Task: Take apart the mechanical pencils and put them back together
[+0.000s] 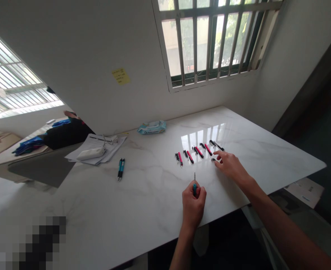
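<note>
My left hand (193, 202) is closed around a thin blue pen refill (194, 183) that sticks up out of the fist, above the white marble table (143, 195). My right hand (229, 163) reaches to the right end of a row of several red-and-black pen parts (199, 151). Its fingertips pinch a small black piece (214, 159) lying on the table. Two assembled blue pens (121, 168) lie side by side further left.
A stack of papers with a white case (95, 150) sits at the back left. A wet-wipes pack (152, 127) lies by the wall under a yellow sticky note (121, 76). A barred window is behind. The table's right edge drops to the floor with a box (304, 191).
</note>
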Available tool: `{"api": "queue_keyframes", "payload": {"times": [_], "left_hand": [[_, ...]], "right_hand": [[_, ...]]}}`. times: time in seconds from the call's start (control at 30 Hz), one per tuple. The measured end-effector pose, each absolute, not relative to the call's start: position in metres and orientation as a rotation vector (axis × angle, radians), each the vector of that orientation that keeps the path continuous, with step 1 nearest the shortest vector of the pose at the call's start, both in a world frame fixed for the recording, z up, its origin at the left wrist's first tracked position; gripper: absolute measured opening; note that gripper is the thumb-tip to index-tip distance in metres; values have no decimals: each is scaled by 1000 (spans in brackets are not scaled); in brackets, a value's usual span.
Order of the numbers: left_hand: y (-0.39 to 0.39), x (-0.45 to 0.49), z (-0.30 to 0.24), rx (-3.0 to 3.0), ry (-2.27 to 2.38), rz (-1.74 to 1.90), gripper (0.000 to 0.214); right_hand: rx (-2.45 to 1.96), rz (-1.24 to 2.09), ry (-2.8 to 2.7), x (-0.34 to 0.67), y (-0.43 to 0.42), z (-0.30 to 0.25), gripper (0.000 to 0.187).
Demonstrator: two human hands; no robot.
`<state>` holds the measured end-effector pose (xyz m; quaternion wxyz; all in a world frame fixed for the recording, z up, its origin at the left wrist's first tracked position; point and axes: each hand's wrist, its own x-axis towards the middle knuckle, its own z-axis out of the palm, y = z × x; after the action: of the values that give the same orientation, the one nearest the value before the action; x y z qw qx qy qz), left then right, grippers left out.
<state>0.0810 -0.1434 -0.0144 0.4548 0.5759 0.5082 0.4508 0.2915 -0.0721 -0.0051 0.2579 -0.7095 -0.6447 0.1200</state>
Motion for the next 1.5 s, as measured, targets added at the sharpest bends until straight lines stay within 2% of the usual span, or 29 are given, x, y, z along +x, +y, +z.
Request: {"api": "queue_keyframes", "payload": {"times": [0.1, 0.23, 0.33, 0.67, 0.8, 1.0, 1.13, 1.3, 1.5], "left_hand": [[-144, 81, -15, 1437, 1256, 1125, 35], [-143, 80, -17, 1441, 1248, 1144, 33], [-143, 79, -21, 1453, 1200, 1135, 25], [-144, 82, -18, 1628, 1174, 1025, 24], [-145, 85, -16, 1717, 1210, 969, 17], [-138, 85, -5, 1569, 1281, 1053, 22], [-119, 90, 11, 1540, 1271, 1101, 27], [-92, 104, 16, 1571, 1196, 1006, 33], [-75, 118, 3, 1542, 1176, 998, 26]], "right_hand": [[-1739, 429, -1696, 280, -89, 9, 22], [-1380, 916, -1650, 253, -118, 22, 25], [-1250, 1057, -1587, 234, -133, 20, 23], [-1110, 991, -1368, 221, -144, -6, 16], [-1057, 1030, -1161, 225, -144, -6, 20], [-1055, 990, -798, 254, -130, -16, 30], [-1263, 954, -1008, 268, -126, -27, 34], [-1431, 801, -1215, 264, -129, -25, 29], [-1474, 761, -1315, 267, -129, -25, 25]]}}
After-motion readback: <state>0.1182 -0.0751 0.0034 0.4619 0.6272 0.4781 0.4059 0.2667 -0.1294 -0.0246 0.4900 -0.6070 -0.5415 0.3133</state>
